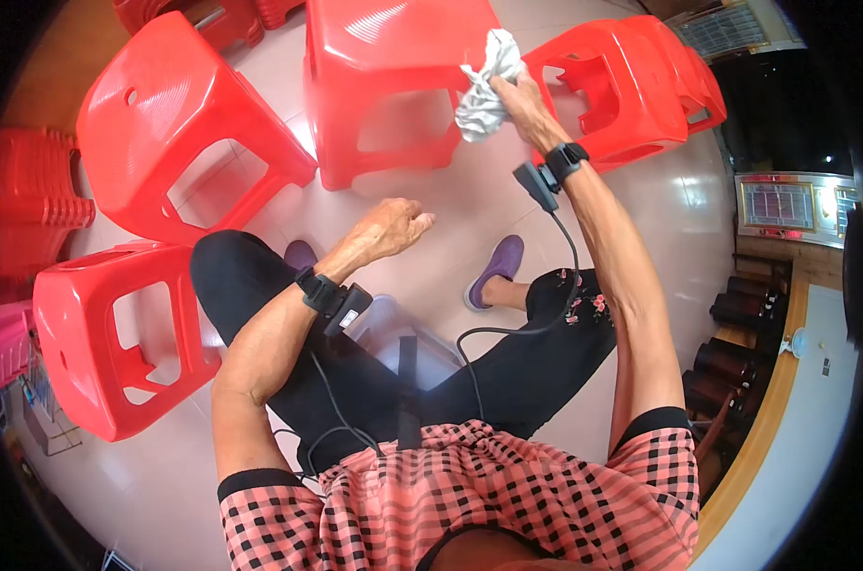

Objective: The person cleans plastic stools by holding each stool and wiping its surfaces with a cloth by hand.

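The left hand (391,228), fingers curled in, hovers between two purple shoes (506,262). Farther out, the right hand (524,103) pinches a crumpled white cloth (487,95), bunched left of its fingers, as red stools (170,124) crowd the tiled floor (665,209) ahead and to the left.

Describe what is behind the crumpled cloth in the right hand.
A red stool shows beyond the cloth; whatever the cloth and right hand cover cannot be seen.
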The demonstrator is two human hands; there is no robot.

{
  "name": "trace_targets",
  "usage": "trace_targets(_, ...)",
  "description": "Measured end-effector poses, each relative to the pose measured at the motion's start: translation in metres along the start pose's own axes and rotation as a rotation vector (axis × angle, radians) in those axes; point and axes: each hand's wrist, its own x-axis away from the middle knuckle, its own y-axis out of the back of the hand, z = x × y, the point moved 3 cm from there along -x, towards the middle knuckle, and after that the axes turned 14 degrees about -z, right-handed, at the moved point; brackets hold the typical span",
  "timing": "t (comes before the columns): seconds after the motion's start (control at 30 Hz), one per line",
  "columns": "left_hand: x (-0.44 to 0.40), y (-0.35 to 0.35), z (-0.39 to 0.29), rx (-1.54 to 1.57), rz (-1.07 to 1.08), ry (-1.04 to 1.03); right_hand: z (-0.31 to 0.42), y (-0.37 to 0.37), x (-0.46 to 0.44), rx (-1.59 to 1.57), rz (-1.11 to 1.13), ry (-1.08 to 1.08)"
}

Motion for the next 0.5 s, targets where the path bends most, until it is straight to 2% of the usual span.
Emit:
trace_targets(0.2,0.001,0.001,0.000,-0.013,-0.015,0.007,0.008,-0.038,-0.040,-0.040,-0.106,0.059)
trace_targets(0.3,0.000,-0.003,0.001,-0.047,0.042,0.000,0.013,-0.050,-0.054,0.013,-0.067,0.037)
trace_targets(0.43,-0.004,-0.012,0.003,-0.107,0.055,-0.081,0.017,-0.065,-0.061,-0.292,0.124,0.137)
trace_targets(0.5,-0.004,-0.015,0.007,-0.089,0.032,-0.095,0.037,-0.051,-0.037,-0.213,0.020,0.141)
